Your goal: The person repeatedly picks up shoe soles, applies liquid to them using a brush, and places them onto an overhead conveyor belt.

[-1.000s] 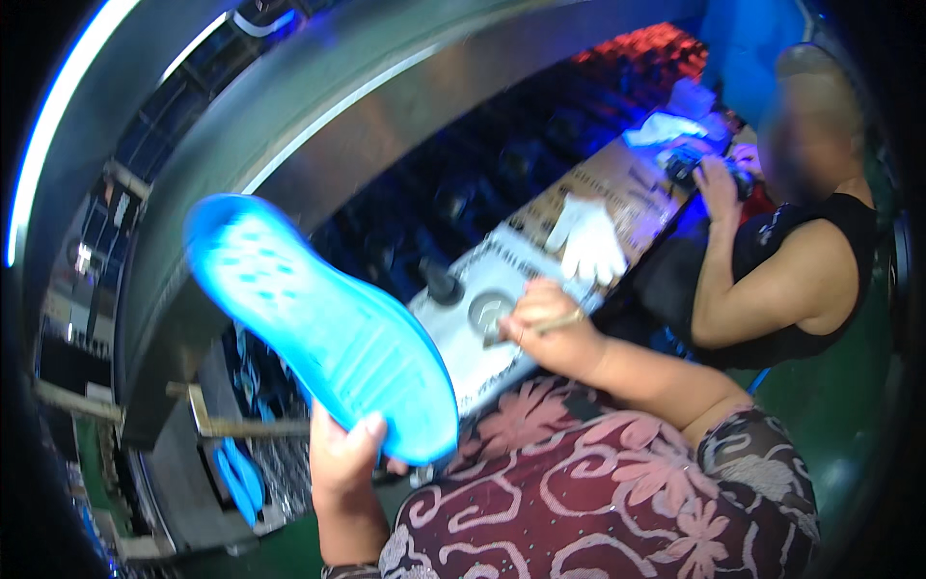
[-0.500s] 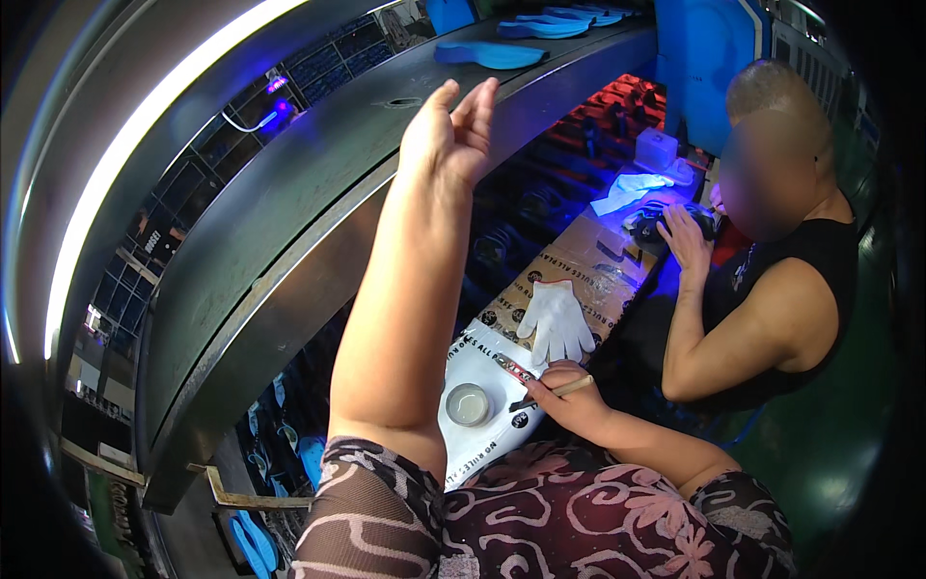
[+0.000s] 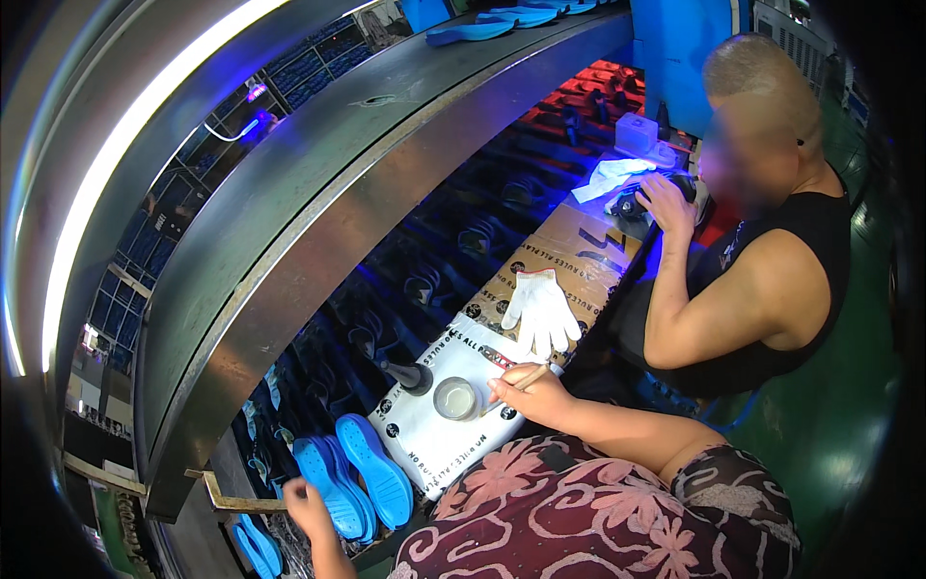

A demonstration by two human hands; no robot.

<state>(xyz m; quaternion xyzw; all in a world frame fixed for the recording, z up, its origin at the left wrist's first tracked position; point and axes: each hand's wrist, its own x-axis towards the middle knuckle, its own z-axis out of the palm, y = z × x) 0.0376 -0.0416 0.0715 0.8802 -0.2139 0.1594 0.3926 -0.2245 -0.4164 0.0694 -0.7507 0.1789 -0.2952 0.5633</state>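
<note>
My right hand point(image 3: 532, 394) is closed on a brush point(image 3: 529, 378) with a pale wooden handle. The brush's tip points down beside a small round grey cup point(image 3: 457, 399) with pale liquid inside. Low on the left, my left hand point(image 3: 307, 507) hangs with its fingers curled in and nothing visible in them. Just right of it stand blue shoe soles point(image 3: 328, 487), with another blue sole point(image 3: 374, 473) alongside. A thin red and silver tool point(image 3: 495, 357) lies beyond my right hand, close to a white glove point(image 3: 542, 314).
The cup and a black cone-shaped bottle point(image 3: 405, 376) stand on a white-covered board point(image 3: 434, 449). A curved green conveyor point(image 3: 318, 159) carries blue soles point(image 3: 468, 35) at its far end. On the right, a co-worker point(image 3: 752, 270) handles a dark shoe. A bracket point(image 3: 236, 499) juts out near my left hand.
My left hand has dropped from above the conveyor to the lower left, beside the blue soles, its fingers now curled. My right hand has brought the brush leftward, closer to the cup.
</note>
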